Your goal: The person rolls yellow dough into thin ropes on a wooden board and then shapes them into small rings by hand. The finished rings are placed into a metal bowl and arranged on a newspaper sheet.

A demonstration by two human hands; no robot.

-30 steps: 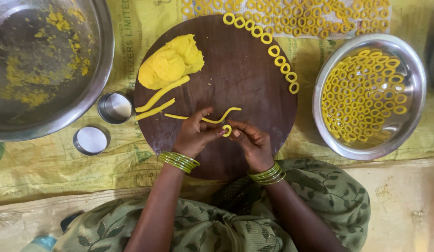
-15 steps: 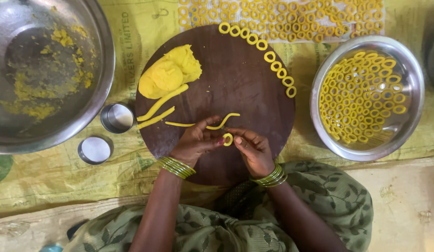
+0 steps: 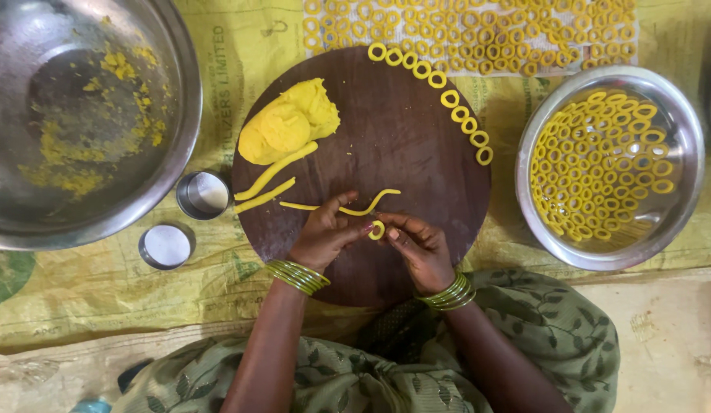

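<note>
Centrally, dough ring [image 3: 378,229] between both hands (board [image 3: 417,153] edge near).

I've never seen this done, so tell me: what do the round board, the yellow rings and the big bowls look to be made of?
Round board: dark wood, matt, faint grain. Small ring between both hands: soft yellow dough, like the lump. Right bowl and left bowl: shiny metal, probably steel, by their reflections.
</note>
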